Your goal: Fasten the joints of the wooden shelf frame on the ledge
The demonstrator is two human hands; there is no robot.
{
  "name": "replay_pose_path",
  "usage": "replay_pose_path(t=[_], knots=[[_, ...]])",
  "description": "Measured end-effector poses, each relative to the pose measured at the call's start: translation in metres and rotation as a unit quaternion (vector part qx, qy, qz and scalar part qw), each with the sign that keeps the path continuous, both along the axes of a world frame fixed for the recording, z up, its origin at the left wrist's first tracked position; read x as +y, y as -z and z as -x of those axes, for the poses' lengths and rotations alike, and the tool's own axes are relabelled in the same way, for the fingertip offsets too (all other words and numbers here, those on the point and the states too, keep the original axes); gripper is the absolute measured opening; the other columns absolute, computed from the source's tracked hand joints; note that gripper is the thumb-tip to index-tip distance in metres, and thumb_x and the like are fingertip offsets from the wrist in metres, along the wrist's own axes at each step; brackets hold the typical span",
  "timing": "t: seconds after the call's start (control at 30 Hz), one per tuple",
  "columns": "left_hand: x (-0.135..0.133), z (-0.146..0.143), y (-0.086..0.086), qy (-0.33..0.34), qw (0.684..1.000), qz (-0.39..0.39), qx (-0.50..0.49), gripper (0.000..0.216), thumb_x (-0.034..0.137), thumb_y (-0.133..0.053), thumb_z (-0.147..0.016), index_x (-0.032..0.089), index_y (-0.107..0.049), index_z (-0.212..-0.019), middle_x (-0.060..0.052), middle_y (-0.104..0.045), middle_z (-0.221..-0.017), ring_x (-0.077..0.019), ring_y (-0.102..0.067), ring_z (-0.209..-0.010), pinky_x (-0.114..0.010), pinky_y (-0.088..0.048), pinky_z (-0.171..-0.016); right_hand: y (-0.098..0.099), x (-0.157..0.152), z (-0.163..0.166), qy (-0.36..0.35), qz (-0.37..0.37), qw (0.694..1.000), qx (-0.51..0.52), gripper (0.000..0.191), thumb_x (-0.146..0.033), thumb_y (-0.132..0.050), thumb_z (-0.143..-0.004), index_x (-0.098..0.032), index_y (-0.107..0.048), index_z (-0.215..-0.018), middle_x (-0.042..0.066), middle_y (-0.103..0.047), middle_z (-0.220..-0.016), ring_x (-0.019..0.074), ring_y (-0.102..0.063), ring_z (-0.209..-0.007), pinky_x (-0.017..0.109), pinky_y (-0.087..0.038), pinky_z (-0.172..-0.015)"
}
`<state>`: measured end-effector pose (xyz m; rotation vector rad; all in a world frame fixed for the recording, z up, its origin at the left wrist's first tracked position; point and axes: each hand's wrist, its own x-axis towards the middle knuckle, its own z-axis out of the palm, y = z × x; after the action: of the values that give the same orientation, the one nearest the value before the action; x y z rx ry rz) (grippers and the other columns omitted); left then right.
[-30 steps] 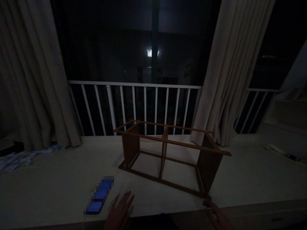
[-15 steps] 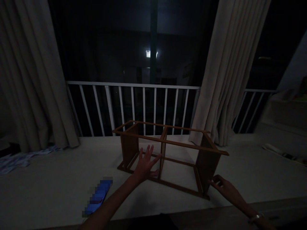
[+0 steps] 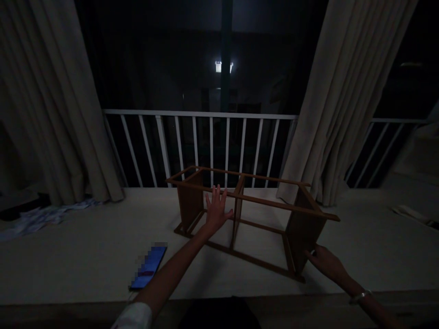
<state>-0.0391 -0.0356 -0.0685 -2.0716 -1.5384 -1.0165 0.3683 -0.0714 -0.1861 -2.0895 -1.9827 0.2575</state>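
Note:
A small brown wooden shelf frame lies on its side on the pale surface, with solid panels at its ends and a divider in the middle. My left hand reaches over its near side with fingers spread, the fingertips near the upper front rail; whether they touch it I cannot tell. At the right end, my right hand has its fingers closed at the lower part of the end panel. Part of that grip is hidden. A bracelet circles my right wrist.
A phone with a blue, partly pixelated screen lies left of my left forearm. Behind the frame stands a white railing before a dark window, between beige curtains. Patterned cloth lies far left. The surface's front edge runs close to me.
My left hand has risen toward the upper front rail. My right hand has come up against the end panel and closed there. The view has shifted slightly.

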Motion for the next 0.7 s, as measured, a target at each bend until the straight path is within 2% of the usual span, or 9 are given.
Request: replay_pose_path(t=[0.23, 0.7], knots=[[0.004, 0.006, 0.002, 0.046, 0.999, -0.003, -0.012, 0.067, 0.031, -0.056, -0.073, 0.016, -0.028, -0.131, -0.014, -0.011, -0.145, -0.0268, -0.001, -0.134, -0.049, -0.016, -0.105, -0.004, -0.004, 0.000, -0.006, 0.007, 0.999, -0.048, 0.040, -0.044, -0.040, -0.080, -0.012, -0.061, -0.093, 0.014, -0.066, -0.089, 0.0239, -0.062, -0.080, 0.030, -0.041, -0.064], [-0.005, -0.007, -0.001, 0.088, 0.996, -0.002, -0.005, 0.056, 0.022, -0.048, -0.077, 0.015, -0.031, -0.130, -0.013, -0.015, -0.144, -0.0252, -0.001, -0.134, -0.048, -0.016, -0.105, 0.000, -0.023, -0.019, 0.015, 0.007, 0.998, -0.063, 0.038, -0.046, -0.042, -0.078, -0.014, -0.061, -0.087, 0.012, -0.066, -0.083, 0.0239, -0.063, -0.078, 0.030, -0.041, -0.063]])
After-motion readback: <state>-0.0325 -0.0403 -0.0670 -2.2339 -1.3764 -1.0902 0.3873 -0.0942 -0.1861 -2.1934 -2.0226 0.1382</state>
